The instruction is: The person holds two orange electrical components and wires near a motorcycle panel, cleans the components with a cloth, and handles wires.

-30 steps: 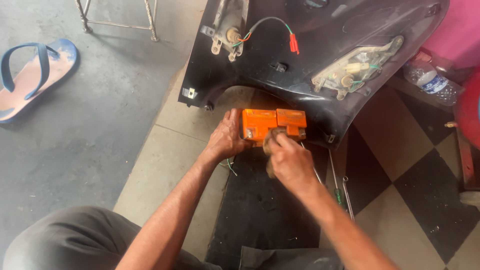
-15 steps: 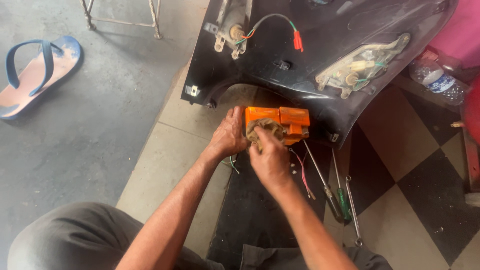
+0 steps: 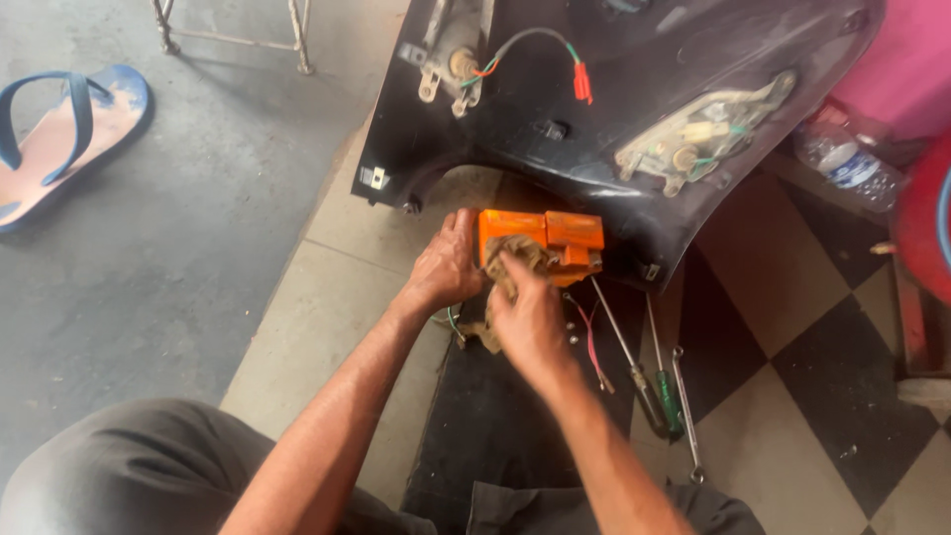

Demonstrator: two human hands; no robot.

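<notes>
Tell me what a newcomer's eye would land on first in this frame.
The bright orange lamp at the centre stands out first: the left hand grips its side while the right hand presses a tan rag against it. Behind it lies a large black panel with wires and a red connector. Screwdrivers lie on the floor at the right, and a blue sandal lies far left.

Prob. repair wkshp: screwdrivers (image 3: 649, 381), scooter panel (image 3: 634, 109).
</notes>
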